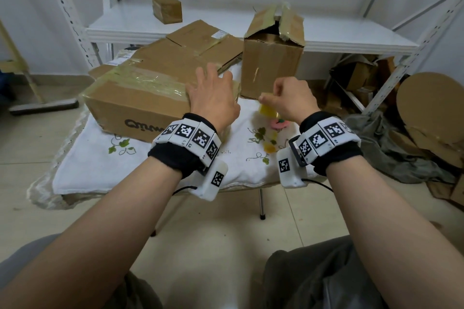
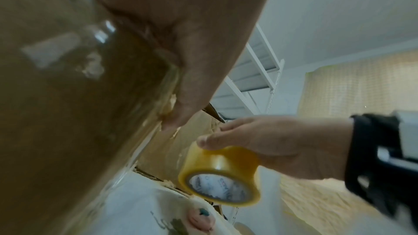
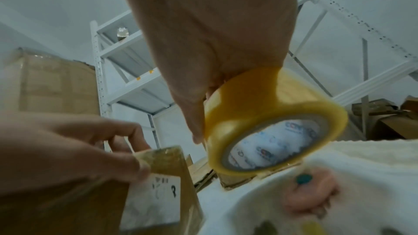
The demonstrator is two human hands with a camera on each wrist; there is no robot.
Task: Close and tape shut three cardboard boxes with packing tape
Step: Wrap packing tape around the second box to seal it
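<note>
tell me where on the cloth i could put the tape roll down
Bare cloth lies along the near edge, in front of the taped box and under both wrists. The back is crowded: flattened cardboard and the tall open box.

The right hand [image 3: 210,45] grips a yellowish roll of packing tape [image 3: 271,124] above the white embroidered cloth [image 3: 361,167]. Left of the roll, the left hand [image 3: 68,147] rests on a taped cardboard box [image 3: 158,194], its fingers [image 3: 126,131] bent over the top edge.
</note>
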